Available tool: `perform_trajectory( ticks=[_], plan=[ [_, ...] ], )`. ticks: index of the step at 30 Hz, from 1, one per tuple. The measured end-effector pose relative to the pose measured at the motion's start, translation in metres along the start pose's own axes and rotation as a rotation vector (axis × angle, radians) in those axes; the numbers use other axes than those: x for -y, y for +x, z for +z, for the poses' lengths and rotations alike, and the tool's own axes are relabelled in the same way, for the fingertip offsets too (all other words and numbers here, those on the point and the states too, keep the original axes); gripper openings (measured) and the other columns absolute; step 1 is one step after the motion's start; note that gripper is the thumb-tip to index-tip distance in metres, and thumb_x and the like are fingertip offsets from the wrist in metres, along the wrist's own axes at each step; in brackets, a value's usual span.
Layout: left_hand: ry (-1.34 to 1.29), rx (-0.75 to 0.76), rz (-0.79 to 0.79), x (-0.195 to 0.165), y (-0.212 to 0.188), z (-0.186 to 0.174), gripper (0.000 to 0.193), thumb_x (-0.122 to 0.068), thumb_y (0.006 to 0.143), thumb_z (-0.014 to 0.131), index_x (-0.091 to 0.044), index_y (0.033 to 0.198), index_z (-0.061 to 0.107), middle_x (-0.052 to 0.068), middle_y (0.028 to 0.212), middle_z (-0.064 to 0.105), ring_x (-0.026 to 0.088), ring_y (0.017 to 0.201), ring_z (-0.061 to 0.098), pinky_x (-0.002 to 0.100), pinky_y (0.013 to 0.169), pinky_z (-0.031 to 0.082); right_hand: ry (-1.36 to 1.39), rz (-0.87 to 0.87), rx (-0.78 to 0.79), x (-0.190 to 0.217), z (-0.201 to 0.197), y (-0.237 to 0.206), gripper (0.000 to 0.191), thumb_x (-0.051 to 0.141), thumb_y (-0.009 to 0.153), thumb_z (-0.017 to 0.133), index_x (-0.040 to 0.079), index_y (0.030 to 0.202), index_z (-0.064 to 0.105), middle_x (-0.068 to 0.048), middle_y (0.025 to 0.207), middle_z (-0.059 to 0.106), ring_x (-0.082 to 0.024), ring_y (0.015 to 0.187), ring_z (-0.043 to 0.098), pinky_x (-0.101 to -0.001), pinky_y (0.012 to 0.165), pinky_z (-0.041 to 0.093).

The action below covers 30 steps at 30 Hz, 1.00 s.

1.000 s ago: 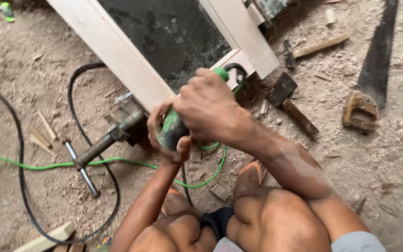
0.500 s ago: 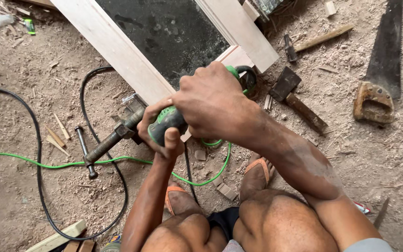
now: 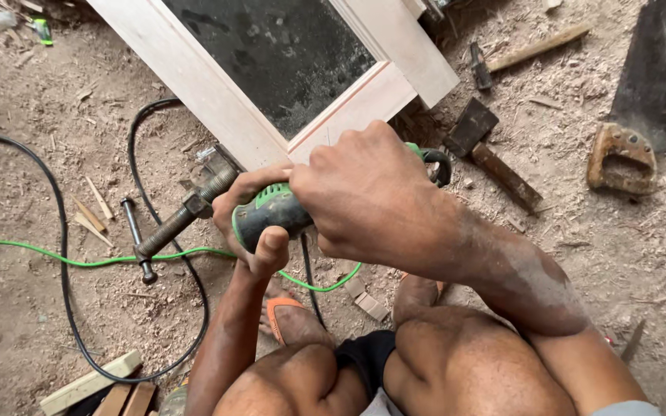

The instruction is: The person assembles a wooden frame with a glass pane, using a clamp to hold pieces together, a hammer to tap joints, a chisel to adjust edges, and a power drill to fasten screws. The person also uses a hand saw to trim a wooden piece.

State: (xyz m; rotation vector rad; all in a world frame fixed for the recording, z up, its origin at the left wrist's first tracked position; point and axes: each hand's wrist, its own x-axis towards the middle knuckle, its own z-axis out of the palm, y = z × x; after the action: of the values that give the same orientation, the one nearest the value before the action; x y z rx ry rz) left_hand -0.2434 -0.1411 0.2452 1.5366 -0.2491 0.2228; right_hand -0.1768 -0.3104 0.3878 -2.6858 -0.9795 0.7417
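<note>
The green power tool [image 3: 271, 216] is gripped tightly by the left hand [image 3: 252, 219] and right hand [image 3: 364, 192]; the black cord [image 3: 63, 293] could be snagged underfoot.

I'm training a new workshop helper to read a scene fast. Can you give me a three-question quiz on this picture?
1. True or false: both hands grip the green power tool.
2. Which tool lies on the ground at the far right?
A. a hand saw
B. a paint roller
C. a spirit level
3. Fill in: the pale wooden frame surrounds a dark ____.

Key
1. True: the left hand wraps the rear of the body and the right hand covers the front.
2. A: the hand saw has a dark blade and a worn handle.
3. Panel.
</note>
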Motion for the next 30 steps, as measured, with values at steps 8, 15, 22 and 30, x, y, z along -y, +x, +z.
perform_trajectory(
  ticks=[8,15,22,30],
  plan=[
    [-0.046,0.005,0.034,0.014,0.000,-0.002,0.081,-0.069,0.090,0.066,0.008,0.116,0.067,0.019,0.106,0.074,0.022,0.091,0.074,0.031,0.081,0.062,-0.018,0.001,-0.023,-0.002,0.004,0.000,0.012,0.012,0.065,0.073,0.002,0.072,0.069,-0.014,0.062,0.068,-0.027,0.053,0.069,-0.0426,0.050,0.054],
    [-0.069,-0.024,0.188,0.021,-0.006,0.002,0.077,-0.068,0.090,0.062,0.005,0.113,0.069,0.021,0.095,0.073,0.024,0.078,0.073,0.034,0.067,0.065,-0.049,0.072,0.262,0.011,0.005,0.000,0.015,0.015,0.076,0.072,0.004,0.085,0.069,-0.012,0.072,0.071,-0.024,0.059,0.070,-0.0408,0.055,0.055],
    [0.026,-0.029,0.374,0.013,-0.010,0.006,0.070,-0.061,0.094,0.059,0.005,0.115,0.066,0.022,0.093,0.072,0.036,0.085,0.077,0.048,0.082,0.067,-0.037,0.122,0.398,0.019,0.011,0.004,0.018,0.017,0.080,0.072,0.003,0.091,0.067,-0.013,0.080,0.072,-0.024,0.066,0.073,-0.0407,0.058,0.057],
    [-0.014,0.019,0.426,0.014,0.003,-0.005,0.070,-0.059,0.095,0.064,0.002,0.128,0.052,0.026,0.100,0.069,0.037,0.086,0.073,0.051,0.078,0.065,-0.105,0.019,0.210,0.019,0.017,0.020,0.015,0.018,0.078,0.066,0.007,0.088,0.067,-0.013,0.077,0.070,-0.031,0.071,0.072,-0.0416,0.059,0.057]
  ],
)
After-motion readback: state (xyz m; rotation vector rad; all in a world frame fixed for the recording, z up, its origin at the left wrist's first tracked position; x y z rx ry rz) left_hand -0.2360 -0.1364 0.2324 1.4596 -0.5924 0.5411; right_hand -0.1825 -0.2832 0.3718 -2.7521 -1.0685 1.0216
